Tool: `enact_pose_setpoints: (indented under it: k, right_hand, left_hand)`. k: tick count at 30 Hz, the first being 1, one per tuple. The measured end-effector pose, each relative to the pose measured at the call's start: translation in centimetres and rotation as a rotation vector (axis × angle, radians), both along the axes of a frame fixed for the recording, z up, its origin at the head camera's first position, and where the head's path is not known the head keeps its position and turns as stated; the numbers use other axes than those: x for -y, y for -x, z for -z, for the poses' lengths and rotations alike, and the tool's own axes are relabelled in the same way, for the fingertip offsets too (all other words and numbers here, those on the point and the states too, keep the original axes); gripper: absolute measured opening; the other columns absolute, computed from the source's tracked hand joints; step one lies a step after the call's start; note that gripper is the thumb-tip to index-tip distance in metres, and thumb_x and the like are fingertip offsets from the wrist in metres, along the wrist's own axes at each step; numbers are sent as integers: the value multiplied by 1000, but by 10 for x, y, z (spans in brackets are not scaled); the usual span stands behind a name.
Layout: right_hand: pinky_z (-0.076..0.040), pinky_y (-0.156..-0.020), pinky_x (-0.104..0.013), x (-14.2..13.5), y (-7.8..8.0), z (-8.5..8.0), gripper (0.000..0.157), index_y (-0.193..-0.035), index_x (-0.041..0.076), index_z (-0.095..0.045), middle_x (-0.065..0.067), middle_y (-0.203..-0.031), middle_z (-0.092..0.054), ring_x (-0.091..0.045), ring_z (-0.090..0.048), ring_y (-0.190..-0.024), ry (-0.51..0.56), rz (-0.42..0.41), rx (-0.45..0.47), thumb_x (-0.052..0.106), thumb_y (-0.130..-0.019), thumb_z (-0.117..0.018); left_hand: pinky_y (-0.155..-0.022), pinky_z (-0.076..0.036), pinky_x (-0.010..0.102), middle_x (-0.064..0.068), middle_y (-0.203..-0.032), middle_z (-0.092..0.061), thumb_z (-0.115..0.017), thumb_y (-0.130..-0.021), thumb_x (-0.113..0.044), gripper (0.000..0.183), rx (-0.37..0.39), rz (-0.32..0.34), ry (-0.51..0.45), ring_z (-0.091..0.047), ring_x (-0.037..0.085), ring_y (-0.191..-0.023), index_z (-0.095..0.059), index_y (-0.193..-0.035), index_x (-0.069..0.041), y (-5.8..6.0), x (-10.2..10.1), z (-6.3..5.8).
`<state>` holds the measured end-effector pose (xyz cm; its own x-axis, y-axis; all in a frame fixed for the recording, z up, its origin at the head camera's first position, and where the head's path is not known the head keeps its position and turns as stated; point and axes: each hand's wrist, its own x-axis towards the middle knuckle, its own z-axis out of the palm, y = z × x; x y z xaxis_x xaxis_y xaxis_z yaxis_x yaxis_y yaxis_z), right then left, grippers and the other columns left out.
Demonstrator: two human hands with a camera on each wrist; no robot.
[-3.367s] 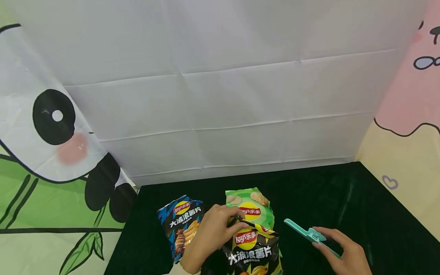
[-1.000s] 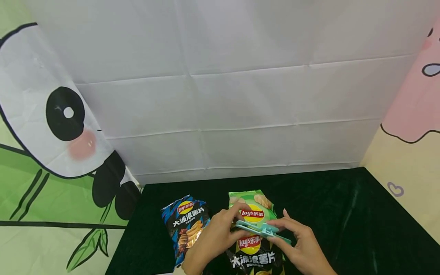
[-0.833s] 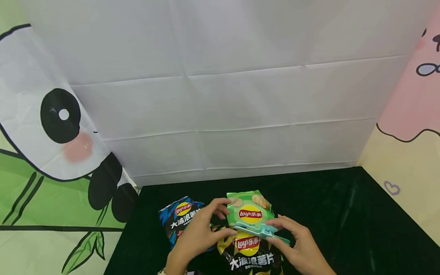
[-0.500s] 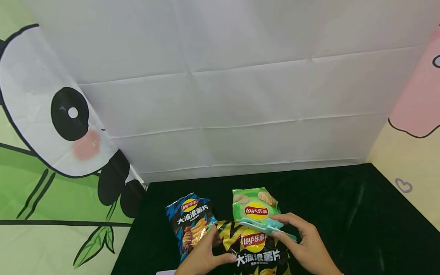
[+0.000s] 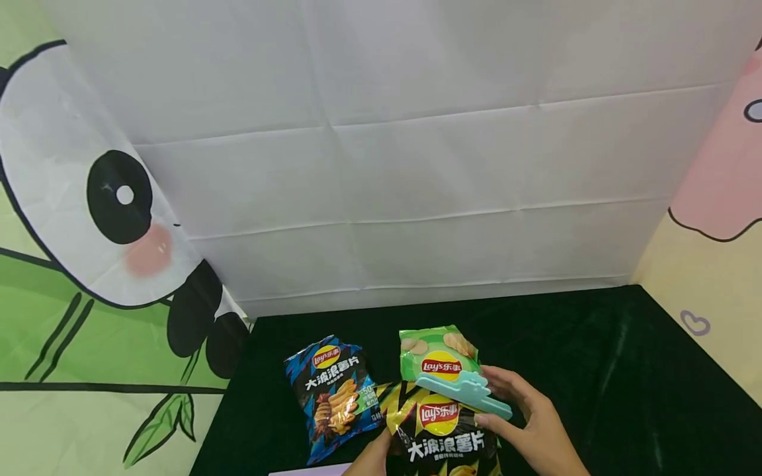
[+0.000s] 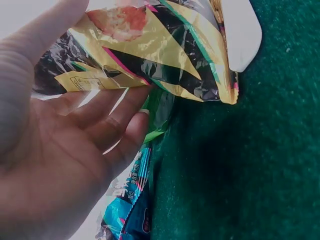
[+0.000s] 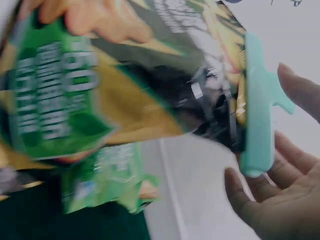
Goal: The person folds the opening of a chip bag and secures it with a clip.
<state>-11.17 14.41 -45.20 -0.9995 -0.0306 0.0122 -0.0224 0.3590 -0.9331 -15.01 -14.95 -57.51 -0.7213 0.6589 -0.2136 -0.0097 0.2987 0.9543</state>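
A black and yellow potato chip bag (image 5: 446, 439) stands in front on the table, its top edge held in a turquoise bag clip (image 5: 464, 391). My left hand (image 5: 372, 457) grips the bag's lower left side; in the left wrist view the thumb lies over the bag and the fingers pass beneath. My right hand (image 5: 530, 420) is at the clip's right end with thumb and fingers spread. The right wrist view shows the thumb apart from the clip's handle (image 7: 282, 95) and the fingers (image 7: 240, 192) loosely behind the clip.
A blue and black chip bag (image 5: 333, 396) lies to the left. Behind the clipped bag is a green chip bag (image 5: 440, 354), partly covered by it. A lilac flat edge (image 5: 309, 471) shows at the front of the dark green tablecloth (image 5: 571, 344). Printed cloth walls stand around.
My right hand has brought the clip from the right onto the black bag's top and then loosened. My left hand has moved from the bag's top down to its lower left side.
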Motion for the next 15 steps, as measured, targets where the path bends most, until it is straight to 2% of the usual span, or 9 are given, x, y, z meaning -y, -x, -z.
enact_pose_setpoints:
  k: [3,4,6,7,9,11,13,14,15]
  right_hand:
    - [-48,-99,-43,-3,-3,14,69,-136,27,-42,-3,-134,-54,-22,-55,-121,29,-52,110,36,-77,-76]
    - [-47,-98,-44,-5,-5,20,73,-139,25,-38,-6,-136,-52,-25,-53,-122,47,-82,145,34,-77,-76]
    - [-48,-97,-44,-6,-8,32,82,-144,19,-29,-13,-136,-52,-29,-54,-122,87,-140,206,31,-78,-76]
    - [-49,-95,-44,-6,-9,38,85,-146,15,-25,-15,-135,-53,-30,-55,-120,112,-164,228,30,-79,-75]
    - [-50,-94,-43,-7,-11,47,89,-147,11,-20,-17,-131,-57,-27,-59,-115,148,-202,263,30,-80,-75]
    - [-51,-92,-43,-7,-12,54,88,-145,4,-22,-19,-127,-61,-20,-63,-108,159,-228,269,30,-80,-75]
    - [-53,-88,-38,-10,-11,60,82,-141,-3,-28,-21,-125,-61,-11,-65,-102,149,-275,245,29,-81,-74]
    - [-53,-86,-35,-12,-10,62,79,-139,-6,-31,-24,-125,-61,-5,-65,-100,143,-302,233,28,-82,-73]
    - [-54,-84,-31,-14,-9,65,77,-137,-10,-33,-27,-125,-59,0,-64,-98,138,-333,221,27,-83,-73]
  left_hand:
    - [-97,-48,38,-5,-143,-47,-76,-78,-39,87,-17,-15,59,-54,5,-119,-21,-146,-38,11,7,34]
    - [-98,-47,42,-6,-143,-47,-76,-78,-38,88,-18,-20,60,-53,6,-119,-21,-146,-39,12,8,40]
    - [-100,-46,46,-6,-143,-46,-76,-79,-37,87,-27,-14,54,-53,7,-121,-21,-146,-39,12,9,39]
    - [-100,-46,45,-6,-144,-46,-75,-80,-37,87,-36,2,49,-52,6,-122,-20,-146,-38,11,8,32]
    - [-101,-45,48,-1,-146,-45,-75,-80,-36,87,-21,2,17,-51,9,-124,-21,-147,-34,3,5,8]
    - [-100,-46,47,6,-145,-45,-75,-81,-35,87,-45,16,-2,-52,12,-124,-21,-149,-26,-5,1,-20]
    - [-100,-46,44,11,-145,-45,-74,-81,-35,87,-61,21,-21,-53,12,-123,-21,-149,-21,-11,-2,-40]
    - [-100,-46,44,13,-144,-45,-75,-81,-35,88,-68,15,-35,-54,13,-123,-21,-149,-19,-12,-3,-43]
    - [-99,-47,41,11,-145,-45,-74,-81,-35,87,-79,22,-25,-54,10,-122,-21,-149,-21,-10,-2,-40]
